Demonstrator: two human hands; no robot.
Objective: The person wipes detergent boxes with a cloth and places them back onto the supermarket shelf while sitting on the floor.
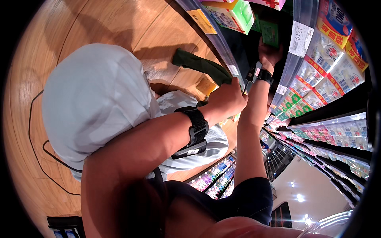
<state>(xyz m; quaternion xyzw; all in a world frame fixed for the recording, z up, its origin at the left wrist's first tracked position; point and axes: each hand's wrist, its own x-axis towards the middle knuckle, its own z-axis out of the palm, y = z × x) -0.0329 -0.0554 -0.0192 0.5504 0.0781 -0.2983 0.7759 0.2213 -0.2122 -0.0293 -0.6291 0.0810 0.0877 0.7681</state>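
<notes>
My left hand (227,96) is closed around one end of a dark green cloth (205,65), which hangs out over the wooden floor beside the shelf edge. Reaching into the dark gap of the lower shelf, my right hand (269,55) has its fingers at the near end of a dark green box (269,32) and seems to grip it; shadow hides part of the fingers. A green and white carton (232,16) with red ribbon print stands left of that box. Black straps with small devices are on both my wrists.
The lower shelf's clear price rail (218,44) curves between my hands and the floor. Wrapped soap packs (324,53) fill the shelf at right. My raised knee in light trousers (98,95) is at left, near a black cable (29,128) on the floor. A yellow object (205,86) lies behind my left hand.
</notes>
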